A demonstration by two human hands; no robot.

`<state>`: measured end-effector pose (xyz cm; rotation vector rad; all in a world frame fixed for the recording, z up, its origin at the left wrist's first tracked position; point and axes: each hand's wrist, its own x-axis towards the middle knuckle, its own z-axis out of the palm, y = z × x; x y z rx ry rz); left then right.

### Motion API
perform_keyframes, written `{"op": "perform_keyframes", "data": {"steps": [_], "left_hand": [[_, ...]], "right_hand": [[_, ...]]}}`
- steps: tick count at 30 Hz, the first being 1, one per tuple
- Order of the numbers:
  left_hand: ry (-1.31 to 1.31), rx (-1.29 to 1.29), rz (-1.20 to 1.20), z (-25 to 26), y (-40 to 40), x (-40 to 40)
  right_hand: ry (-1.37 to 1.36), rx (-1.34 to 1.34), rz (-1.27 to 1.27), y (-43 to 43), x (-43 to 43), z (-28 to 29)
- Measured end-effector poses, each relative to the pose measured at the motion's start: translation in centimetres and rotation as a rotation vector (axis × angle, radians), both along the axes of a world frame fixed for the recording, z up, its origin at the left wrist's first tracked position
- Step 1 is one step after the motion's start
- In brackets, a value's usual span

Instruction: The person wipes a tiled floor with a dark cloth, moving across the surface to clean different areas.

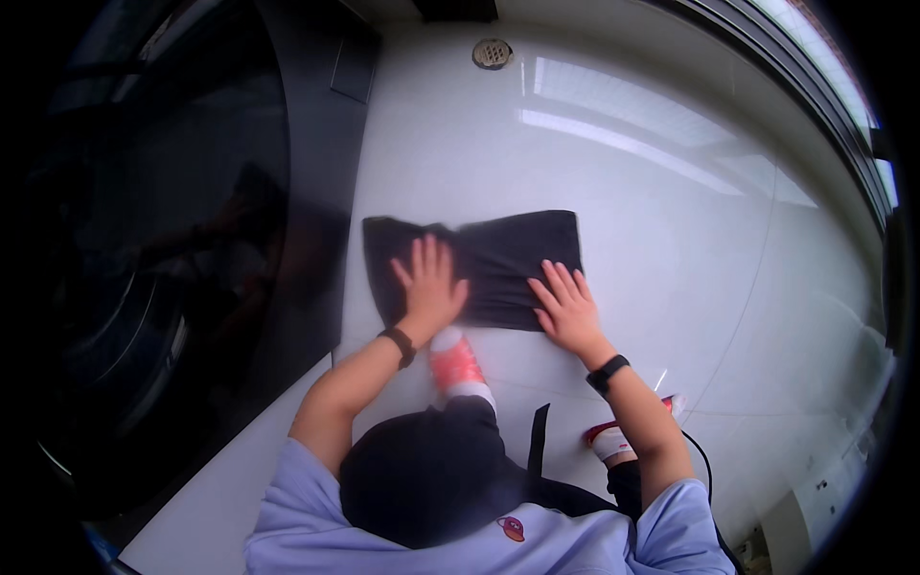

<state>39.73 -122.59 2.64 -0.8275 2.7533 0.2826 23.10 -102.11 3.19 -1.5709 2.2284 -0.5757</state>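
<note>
A dark cloth (496, 244), perhaps a folded garment, lies on the glossy white floor in front of me, wider than it is deep, with creases across its middle. My left hand (431, 284) rests palm down on its left part, fingers spread and slightly blurred. On its lower right part lies my right hand (568, 305), also palm down, with the fingertips near the cloth's right edge. Neither hand grips the cloth. Both wrists wear dark bands.
A dark, glossy front-loading appliance (309, 180) stands close on the left. A round floor drain (492, 54) lies beyond the cloth. My red-and-white shoe (456, 363) is just below the cloth. A black cable (708, 460) runs at the lower right. A metal-framed window or door track (812, 79) borders the upper right.
</note>
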Motion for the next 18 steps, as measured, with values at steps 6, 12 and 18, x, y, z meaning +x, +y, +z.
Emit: {"op": "perform_keyframes", "data": {"steps": [6,12,18], "left_hand": [[0.113,0.216,-0.501,0.2,0.2,-7.7],[0.289,0.270,-0.793,-2.3,-1.8,-16.1],[0.404,0.070,-0.467,-6.3,-5.9,-18.2]], "right_hand": [[0.067,0.109,-0.161,6.1,-1.4,-0.5],[0.129,0.106,-0.366,6.0,-2.2,-1.6],[0.260,-0.100,-0.657,-0.2,-3.2,-7.3]]}}
